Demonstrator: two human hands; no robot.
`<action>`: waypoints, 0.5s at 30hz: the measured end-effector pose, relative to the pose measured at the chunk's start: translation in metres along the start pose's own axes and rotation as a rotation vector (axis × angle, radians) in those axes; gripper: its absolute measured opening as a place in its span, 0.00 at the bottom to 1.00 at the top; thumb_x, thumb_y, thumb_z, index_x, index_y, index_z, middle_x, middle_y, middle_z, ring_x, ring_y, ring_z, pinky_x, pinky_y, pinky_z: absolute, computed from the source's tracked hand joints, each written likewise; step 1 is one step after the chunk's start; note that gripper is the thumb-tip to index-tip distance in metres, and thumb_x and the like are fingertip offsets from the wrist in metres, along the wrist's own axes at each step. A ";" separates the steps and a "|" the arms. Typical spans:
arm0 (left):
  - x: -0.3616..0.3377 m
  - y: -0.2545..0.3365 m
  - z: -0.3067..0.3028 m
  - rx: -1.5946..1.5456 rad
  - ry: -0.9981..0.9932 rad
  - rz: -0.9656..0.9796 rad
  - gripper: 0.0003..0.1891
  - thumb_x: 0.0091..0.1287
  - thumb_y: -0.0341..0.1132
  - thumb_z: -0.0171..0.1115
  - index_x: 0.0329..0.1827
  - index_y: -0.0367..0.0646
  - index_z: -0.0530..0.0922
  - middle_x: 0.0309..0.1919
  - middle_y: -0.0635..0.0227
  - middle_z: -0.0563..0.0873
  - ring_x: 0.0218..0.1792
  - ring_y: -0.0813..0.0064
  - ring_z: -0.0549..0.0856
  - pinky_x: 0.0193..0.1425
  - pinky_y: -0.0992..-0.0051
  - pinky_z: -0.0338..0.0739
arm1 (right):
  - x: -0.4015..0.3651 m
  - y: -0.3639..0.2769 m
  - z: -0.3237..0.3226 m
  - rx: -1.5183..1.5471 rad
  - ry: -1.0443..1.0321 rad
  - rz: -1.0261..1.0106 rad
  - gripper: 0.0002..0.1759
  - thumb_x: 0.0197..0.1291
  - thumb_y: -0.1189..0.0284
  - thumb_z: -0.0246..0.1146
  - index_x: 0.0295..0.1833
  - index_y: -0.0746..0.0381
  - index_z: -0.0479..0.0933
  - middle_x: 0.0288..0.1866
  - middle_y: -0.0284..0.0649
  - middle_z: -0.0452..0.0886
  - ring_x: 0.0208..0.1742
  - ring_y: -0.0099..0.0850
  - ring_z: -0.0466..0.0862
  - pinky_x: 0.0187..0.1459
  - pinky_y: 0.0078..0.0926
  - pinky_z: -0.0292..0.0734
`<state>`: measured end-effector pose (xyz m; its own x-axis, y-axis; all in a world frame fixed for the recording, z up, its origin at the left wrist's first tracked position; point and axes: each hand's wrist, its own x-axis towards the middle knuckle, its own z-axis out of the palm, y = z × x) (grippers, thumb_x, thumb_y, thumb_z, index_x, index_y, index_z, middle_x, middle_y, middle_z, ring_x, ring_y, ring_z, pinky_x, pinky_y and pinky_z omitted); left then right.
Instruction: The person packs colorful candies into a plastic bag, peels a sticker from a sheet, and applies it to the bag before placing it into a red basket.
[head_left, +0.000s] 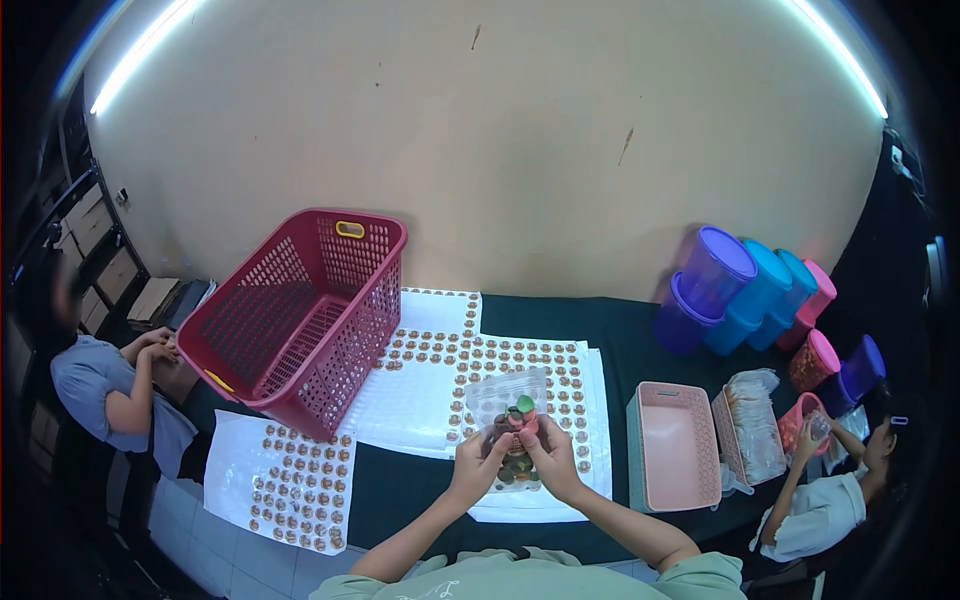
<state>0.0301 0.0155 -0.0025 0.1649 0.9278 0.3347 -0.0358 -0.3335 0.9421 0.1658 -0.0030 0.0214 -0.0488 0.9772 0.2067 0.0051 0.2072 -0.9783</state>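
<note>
A clear zip-type plastic bag (508, 388) is between my two hands, above the white sticker sheets. Green, red and dark pieces show in and at the bag; they are too small to name. My left hand (482, 462) is closed on the bag's left side, with thumb and fingers bent inward. On the other side my right hand (553, 458) pinches the bag, its thumb close to the left one. Beneath them lies a white sheet (592, 400) with rows of round brown stickers. Parts of the fingers are hidden behind the bag.
A large maroon basket (365, 275) stands left on the dark tablecloth (540, 315). Another sticker sheet (232, 460) overhangs the front edge. Right are a pink basket (680, 440), a basket of packed bags (750, 425) and colored tubs (715, 270). One person sits at each side.
</note>
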 end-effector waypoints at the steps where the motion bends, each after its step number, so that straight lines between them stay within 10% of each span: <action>1: 0.001 -0.003 0.001 -0.009 -0.003 0.043 0.18 0.64 0.44 0.55 0.44 0.34 0.76 0.28 0.64 0.81 0.26 0.83 0.77 0.27 0.82 0.71 | 0.000 0.002 -0.001 0.002 0.001 -0.001 0.16 0.63 0.62 0.53 0.44 0.66 0.69 0.38 0.33 0.75 0.40 0.16 0.73 0.41 0.15 0.68; 15: 0.000 -0.005 -0.013 -0.127 -0.191 -0.183 0.17 0.62 0.38 0.58 0.48 0.33 0.74 0.31 0.64 0.83 0.32 0.83 0.81 0.33 0.83 0.75 | 0.002 0.006 -0.014 0.089 -0.125 0.013 0.20 0.60 0.69 0.56 0.54 0.67 0.63 0.47 0.40 0.73 0.50 0.24 0.74 0.49 0.23 0.72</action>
<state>0.0177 0.0191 -0.0069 0.3618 0.9183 0.1605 -0.1096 -0.1290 0.9856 0.1798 0.0011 0.0158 -0.1736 0.9652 0.1954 -0.0813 0.1837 -0.9796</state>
